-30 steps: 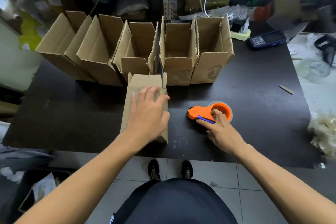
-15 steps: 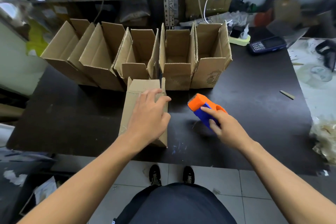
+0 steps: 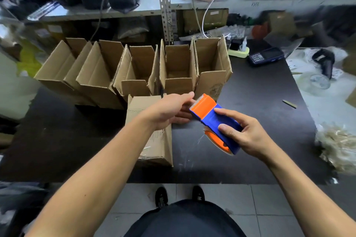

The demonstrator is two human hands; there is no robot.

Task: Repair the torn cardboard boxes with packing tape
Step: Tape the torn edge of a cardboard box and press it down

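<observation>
Cluttered workshop, seen from above: matte black tabletop (image 3: 250,102), scuffed pale near its front edge, with grey floor tiles below it and a perforated metal upright (image 3: 165,5) rising behind. On the shelf beyond, dark plastic bags, loose white cables, a small shallow carton.

Along the table's back, a row of upright cardboard boxes (image 3: 134,71), plain brown corrugated board, flaps standing open, fluted edges showing, pressed side against side and leaning a little leftward. In front of the row, one closed box (image 3: 158,140) lying flat on its long side, rectangular, faint grey print on its top face, near end at the table's front edge.

Right hand (image 3: 248,134) wrapped round the tape dispenser (image 3: 213,119), held in the air just right of the lying box: smooth moulded plastic, blue body, orange cap with a toothed cutter at its far tip, orange roll hub at the lower end. Thumb across the blue side, fingers curled beneath. Left hand (image 3: 169,109) over the far end of the lying box, forefinger stretched to the cutter tip, other fingers curled under by the orange cap; whether pinching a tape end, cannot tell.

Far right: dark keypad handset (image 3: 265,56), pale yellow-green tray (image 3: 238,52), pale tangled fibre heap (image 3: 341,146) at the table's right edge.
</observation>
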